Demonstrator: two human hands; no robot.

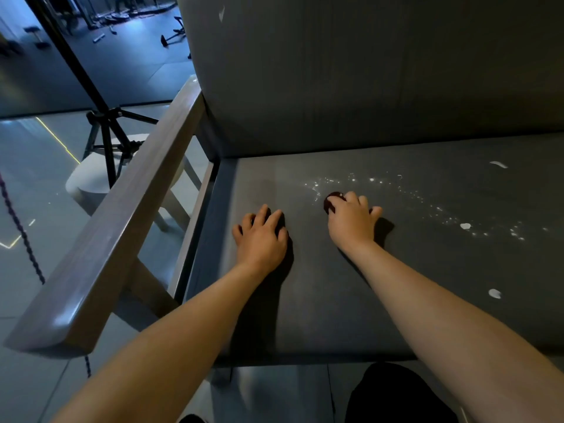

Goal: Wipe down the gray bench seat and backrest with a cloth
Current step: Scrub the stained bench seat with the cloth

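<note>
Under the fingers [351, 199] of the right hand [351, 222], curled and pinching it down onto the seat, sits a small dark cloth [331, 203]; only the wad's edge shows. This hand is farther from the wooden armrest [128, 215] than the other, knuckles up, wrist low, forearm stretched straight out. The left hand [262, 239] lies palm down on the gray bench seat [329, 306], nearer the armrest. Its fingers [273, 217] are loosely spread and hold nothing, so it is likely bracing.

White specks [370, 180] trail over the seat on the cloth's side away from the armrest. Bigger white flakes [494, 293] lie farther that way.

Judgement: the seat wipe is under way, most of the mess left. To do it well:
- open the wad for more contact and press it flat
- sweep away from the armrest through the specks in overlapping passes
- gather the flakes, don't smear them

The backrest [366, 87] looks undone, with a white chip [222, 13] near its top corner on the armrest side.
</note>
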